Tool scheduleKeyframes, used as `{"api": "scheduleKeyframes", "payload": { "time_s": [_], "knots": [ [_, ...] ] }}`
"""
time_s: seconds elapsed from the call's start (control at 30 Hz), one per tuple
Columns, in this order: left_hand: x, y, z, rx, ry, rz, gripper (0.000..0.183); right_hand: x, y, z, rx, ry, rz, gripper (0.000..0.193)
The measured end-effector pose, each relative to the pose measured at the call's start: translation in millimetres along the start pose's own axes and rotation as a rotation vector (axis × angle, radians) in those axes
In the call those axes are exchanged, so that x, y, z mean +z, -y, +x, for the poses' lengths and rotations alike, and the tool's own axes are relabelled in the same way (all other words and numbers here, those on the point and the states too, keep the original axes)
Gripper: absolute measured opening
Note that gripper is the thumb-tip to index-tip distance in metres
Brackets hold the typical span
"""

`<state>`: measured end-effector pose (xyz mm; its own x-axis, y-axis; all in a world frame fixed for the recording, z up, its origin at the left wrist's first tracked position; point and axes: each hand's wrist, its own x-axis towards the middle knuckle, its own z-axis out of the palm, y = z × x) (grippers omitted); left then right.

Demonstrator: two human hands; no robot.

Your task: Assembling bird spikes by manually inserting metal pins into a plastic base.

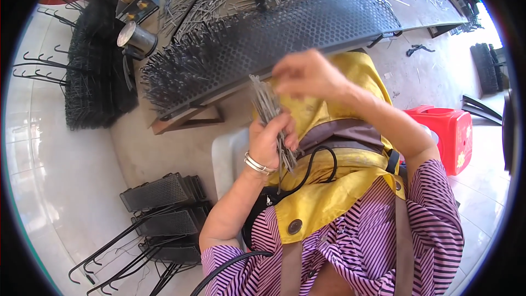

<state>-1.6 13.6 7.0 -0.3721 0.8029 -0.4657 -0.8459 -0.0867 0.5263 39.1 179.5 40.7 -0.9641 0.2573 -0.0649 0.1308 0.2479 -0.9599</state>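
Observation:
My left hand (267,138) is closed around a bundle of thin grey metal rods (264,98), their upper ends fanning out above the fist and their lower ends showing below it. Just right of the bundle's top is my right hand (309,74), its fingers bent and smeared by motion. Whether it holds a rod cannot be made out. Beyond both hands a long black perforated rack (307,24) lies across a wooden stand. Dark rods (186,66) stand densely in the holes at its left end, while holes show bare toward the right.
Loose metal rods (219,0) lie heaped behind the rack. A metal cylinder (137,38) and a box (139,3) sit at the far left. Stacked dark racks with hooked rods (164,219) stand lower left. At right is a red stool (441,137). A yellow apron (350,87) covers my lap.

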Motion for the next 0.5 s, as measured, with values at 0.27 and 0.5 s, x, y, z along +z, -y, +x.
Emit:
{"api": "scheduleKeyframes", "payload": {
  "time_s": [0.27,0.5],
  "knots": [
    [5.5,3.1,-2.3,0.031,0.079,0.183,0.016,9.9,-6.3,-24.5,0.253,-0.099,0.472,0.009],
    [8.6,0.0,-2.0,0.034,0.017,0.164,0.014,-1.9,-4.4,-20.5,0.236,-0.254,0.415,0.005]
  ]
}}
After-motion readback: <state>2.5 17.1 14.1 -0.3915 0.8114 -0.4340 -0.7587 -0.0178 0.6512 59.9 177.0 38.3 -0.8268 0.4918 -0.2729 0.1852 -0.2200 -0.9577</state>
